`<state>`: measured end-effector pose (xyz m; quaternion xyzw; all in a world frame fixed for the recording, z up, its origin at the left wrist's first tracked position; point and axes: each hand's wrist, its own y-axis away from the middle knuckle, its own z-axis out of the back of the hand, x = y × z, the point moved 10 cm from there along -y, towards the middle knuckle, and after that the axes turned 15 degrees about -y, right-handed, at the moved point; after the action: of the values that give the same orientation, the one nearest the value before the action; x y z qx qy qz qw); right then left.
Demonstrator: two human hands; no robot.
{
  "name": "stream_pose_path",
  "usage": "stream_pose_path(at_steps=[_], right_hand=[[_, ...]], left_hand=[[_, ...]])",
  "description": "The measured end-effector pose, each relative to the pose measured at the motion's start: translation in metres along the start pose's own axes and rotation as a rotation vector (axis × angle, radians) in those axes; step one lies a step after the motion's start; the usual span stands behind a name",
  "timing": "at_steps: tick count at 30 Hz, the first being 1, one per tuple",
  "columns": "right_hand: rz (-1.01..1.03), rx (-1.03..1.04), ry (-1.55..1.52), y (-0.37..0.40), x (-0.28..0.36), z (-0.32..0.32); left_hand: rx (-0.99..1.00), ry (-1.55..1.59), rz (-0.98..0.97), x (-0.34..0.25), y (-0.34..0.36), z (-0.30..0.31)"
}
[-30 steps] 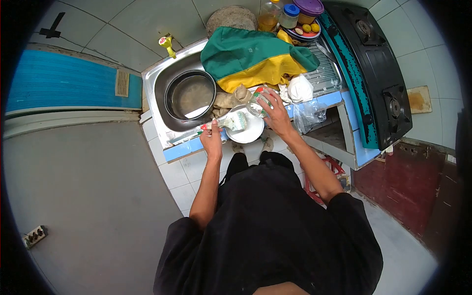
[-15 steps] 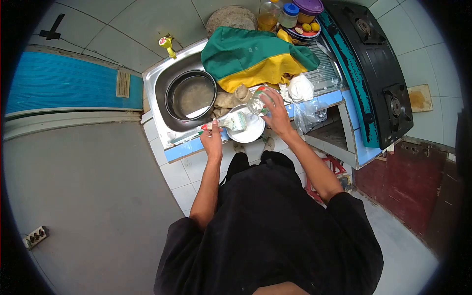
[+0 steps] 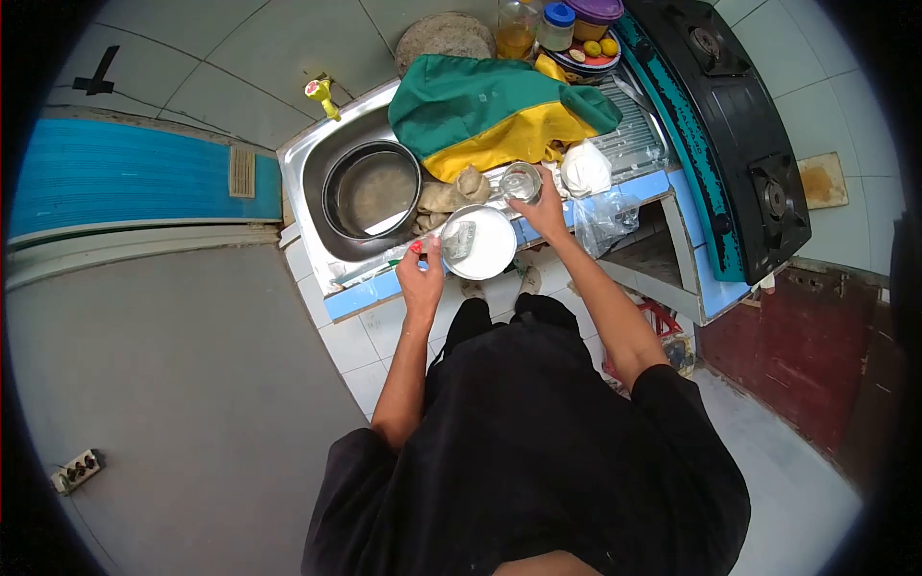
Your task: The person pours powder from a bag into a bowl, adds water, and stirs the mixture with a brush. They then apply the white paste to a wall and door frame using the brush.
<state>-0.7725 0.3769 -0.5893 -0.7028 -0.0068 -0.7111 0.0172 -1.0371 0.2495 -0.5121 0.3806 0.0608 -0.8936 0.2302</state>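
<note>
My left hand (image 3: 420, 278) is closed on a small see-through plastic packet (image 3: 461, 240) with a red and green end. The packet hangs over the left part of a white bowl (image 3: 493, 252), whose inside looks white. My right hand (image 3: 545, 208) grips a clear cup (image 3: 520, 182) above and to the right of the bowl. The cup's round mouth faces up towards me. Crumpled beige cloth or bag (image 3: 451, 197) lies between the bowl and the sink.
A dark round pan (image 3: 374, 190) with cloudy liquid sits in the steel sink (image 3: 312, 173). A green and yellow cloth (image 3: 480, 106) covers the sink's middle. A white bundle (image 3: 587, 170) and clear plastic bag (image 3: 607, 223) lie right. The black stove (image 3: 740, 125) stands beyond.
My right hand has brought the cup from a tilt above the bowl to a more upright pose farther back. The packet has shifted slightly right and looks clearer, less white.
</note>
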Motion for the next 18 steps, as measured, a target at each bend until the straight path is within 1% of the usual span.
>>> stream_pose_path(at_steps=[2,3,5,7,11,13,16,17,18], right_hand=[[-0.023,0.026,0.059,-0.001,-0.004,-0.004],[-0.007,0.026,0.079,-0.002,-0.003,-0.005],[0.008,0.027,0.098,-0.004,-0.004,-0.008],[-0.027,-0.004,0.095,-0.005,-0.011,-0.009],[-0.004,0.0,0.121,-0.006,-0.012,-0.012],[-0.055,-0.009,0.163,-0.006,-0.013,-0.01],[-0.103,0.018,0.146,-0.006,-0.014,-0.008],[-0.102,0.014,0.147,-0.007,-0.013,-0.007],[-0.053,0.018,0.18,-0.007,-0.01,-0.007]], left_hand=[[-0.006,-0.189,-0.261,-0.036,0.005,0.007],[-0.005,-0.19,-0.262,-0.037,0.006,0.007],[-0.007,-0.291,-0.419,-0.052,0.012,0.004],[0.009,-0.326,-0.439,-0.059,0.014,0.003],[0.013,-0.361,-0.493,-0.064,0.013,-0.008],[0.01,-0.374,-0.51,-0.064,0.012,-0.011],[0.011,-0.379,-0.518,-0.064,0.012,-0.015],[0.015,-0.371,-0.51,-0.064,0.011,-0.016],[0.018,-0.37,-0.514,-0.065,0.011,-0.017]])
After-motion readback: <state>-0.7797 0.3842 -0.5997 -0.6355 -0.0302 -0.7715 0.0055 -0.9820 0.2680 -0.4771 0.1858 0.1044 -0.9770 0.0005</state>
